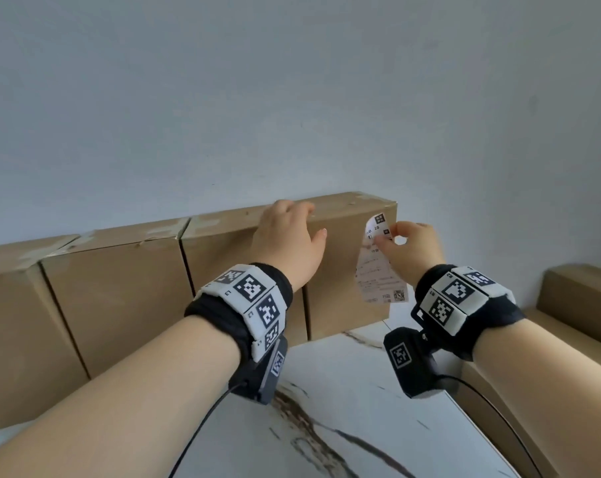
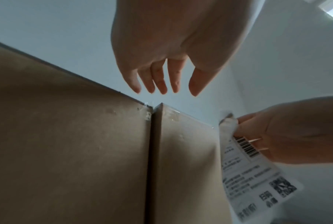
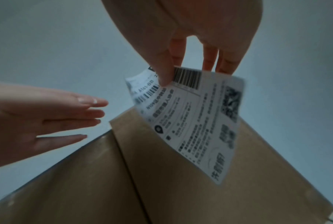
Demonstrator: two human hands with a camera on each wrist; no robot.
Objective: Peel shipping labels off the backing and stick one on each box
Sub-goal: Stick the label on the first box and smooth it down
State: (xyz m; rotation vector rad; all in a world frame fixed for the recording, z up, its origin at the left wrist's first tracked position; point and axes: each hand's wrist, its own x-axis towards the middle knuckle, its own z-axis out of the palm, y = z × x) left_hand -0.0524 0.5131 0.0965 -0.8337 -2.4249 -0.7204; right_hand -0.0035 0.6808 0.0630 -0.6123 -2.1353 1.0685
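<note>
A row of brown cardboard boxes stands on the table against the wall. My right hand [image 1: 400, 241] pinches the top of a white printed shipping label [image 1: 378, 267] between thumb and fingers and holds it in front of the rightmost box [image 1: 340, 288]. In the right wrist view the label [image 3: 196, 121] hangs down before that box [image 3: 229, 189]. My left hand [image 1: 288, 236] is open with straight fingers, up at the top edge of the same box; the left wrist view shows its fingers [image 2: 160, 81] spread above the box tops, apart from the cardboard.
More boxes [image 1: 112, 294] fill the row to the left. A white marbled tabletop [image 1: 343, 408] lies in front of me. At the right, a lower stack of cardboard boxes [image 1: 574, 305] stands beside the table. A plain wall rises behind.
</note>
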